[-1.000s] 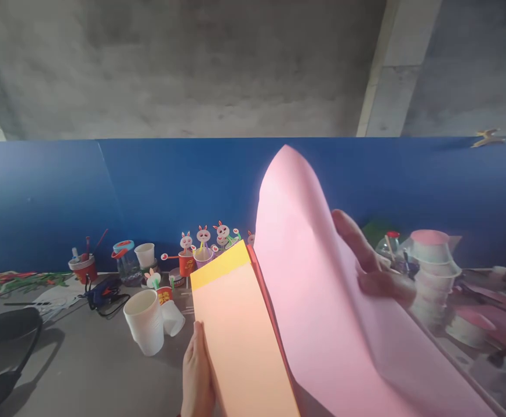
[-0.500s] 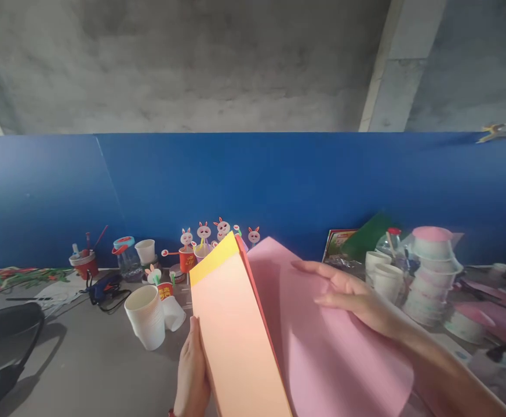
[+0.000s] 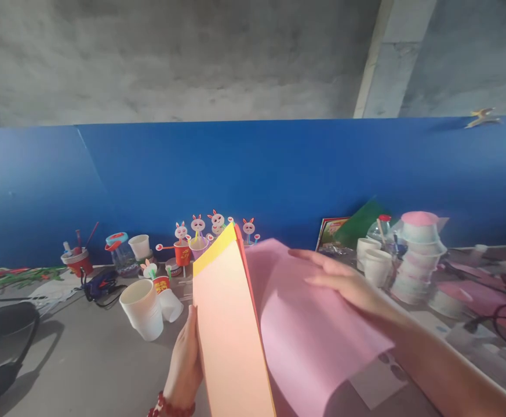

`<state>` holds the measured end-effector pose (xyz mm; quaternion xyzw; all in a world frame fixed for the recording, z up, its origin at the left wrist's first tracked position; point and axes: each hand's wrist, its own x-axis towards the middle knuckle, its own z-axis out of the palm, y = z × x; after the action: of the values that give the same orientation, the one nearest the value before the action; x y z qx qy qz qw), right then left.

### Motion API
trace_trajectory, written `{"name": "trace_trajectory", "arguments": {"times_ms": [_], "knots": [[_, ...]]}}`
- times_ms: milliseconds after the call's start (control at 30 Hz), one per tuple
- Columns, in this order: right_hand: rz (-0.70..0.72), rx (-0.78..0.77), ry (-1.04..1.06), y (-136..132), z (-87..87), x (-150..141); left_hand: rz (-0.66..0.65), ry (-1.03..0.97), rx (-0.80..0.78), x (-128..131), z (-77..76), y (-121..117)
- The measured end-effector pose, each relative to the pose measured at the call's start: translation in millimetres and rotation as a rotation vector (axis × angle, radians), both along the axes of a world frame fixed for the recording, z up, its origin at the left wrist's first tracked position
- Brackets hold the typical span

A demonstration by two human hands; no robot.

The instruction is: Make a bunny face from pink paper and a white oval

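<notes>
My left hand point(image 3: 184, 362) grips the left edge of a stack of coloured paper point(image 3: 229, 330), held tilted up; its top sheet is pale orange, with yellow and red edges behind. A pink sheet point(image 3: 309, 341) from the stack lies folded down to the right. My right hand point(image 3: 343, 282) rests flat on top of that pink sheet, fingers stretched out and pointing left. A red bead bracelet point(image 3: 166, 407) circles my left wrist.
A stack of white paper cups point(image 3: 142, 308) stands left of the paper. Small bunny cup figures point(image 3: 198, 234) line the blue partition point(image 3: 253, 179). Stacked white bowls point(image 3: 415, 255) and cups point(image 3: 377, 263) crowd the right. A black chair point(image 3: 0, 341) sits at far left.
The pink sheet, raised high in my right hand a second ago, has come down flat to the right. My right hand went from pinching it to lying open on it.
</notes>
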<state>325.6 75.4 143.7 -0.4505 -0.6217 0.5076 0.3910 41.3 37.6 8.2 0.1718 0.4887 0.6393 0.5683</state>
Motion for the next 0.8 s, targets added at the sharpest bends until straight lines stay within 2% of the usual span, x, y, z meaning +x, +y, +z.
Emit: {"name": "trace_trajectory", "arguments": {"times_ms": [100, 200, 300, 400, 467, 600, 700, 800], "knots": [[-0.013, 0.183, -0.159, -6.0, -20.1, 0.1, 0.006, -0.037, 0.01, 0.6, 3.5, -2.0], [0.002, 0.341, -0.264, -9.9, -29.9, 9.0, -0.005, -0.071, 0.06, -3.1, 0.5, -1.0], [0.023, 0.408, -0.311, -11.0, -28.8, 20.2, -0.025, -0.085, 0.067, -8.7, -6.1, 3.0], [0.047, 0.445, -0.34, -12.4, -20.1, 25.8, -0.045, -0.098, 0.063, -11.9, -9.9, 6.4], [0.071, 0.418, -0.307, -15.3, -12.5, 24.1, -0.045, -0.1, 0.066, -12.0, -11.0, 7.3], [0.116, 0.271, -0.148, -23.5, -3.6, 11.3, -0.046, -0.094, 0.063, -8.7, -13.1, 6.6], [0.098, 0.154, -0.049, -24.0, -11.8, 2.3, -0.029, -0.107, 0.068, -4.7, -11.3, 4.5], [0.0, 0.11, 0.025, -18.3, -31.6, -0.3, -0.01, -0.148, 0.074, -2.2, -6.2, 1.0]]}}
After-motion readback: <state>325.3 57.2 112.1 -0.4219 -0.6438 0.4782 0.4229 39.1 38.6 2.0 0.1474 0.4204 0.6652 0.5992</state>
